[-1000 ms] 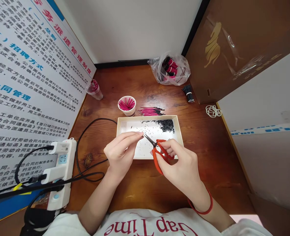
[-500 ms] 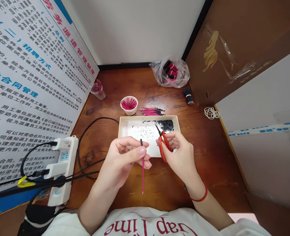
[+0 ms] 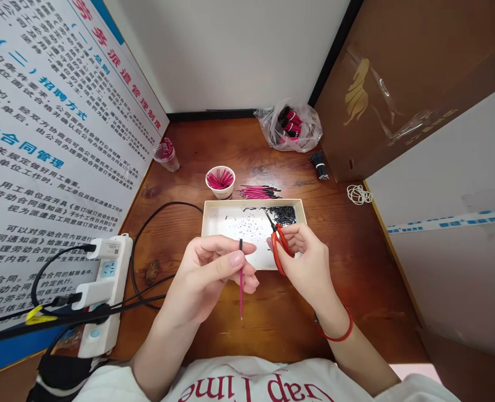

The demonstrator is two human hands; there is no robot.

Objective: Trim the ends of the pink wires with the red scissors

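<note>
My left hand is closed, pinching a thin pink wire with a black sleeve at its upper end. The wire hangs nearly upright, its bare tip pointing toward me. My right hand is wrapped round red-handled scissors, whose dark blades point up and away, apart from the wire. Both hands are over the near side of a shallow white box. Inside it, small black scraps are scattered, and a pile of black tube pieces fills the far right corner.
Behind the box are a row of pink-and-black wires and a paper cup of pink wires. Farther off stand a clear cup, a plastic bag of wire bundles and a black bundle. A power strip with cables lies left.
The wire's lower end has tilted a little, so it looks shorter. Both hands keep their grip, and the view has shifted slightly.
</note>
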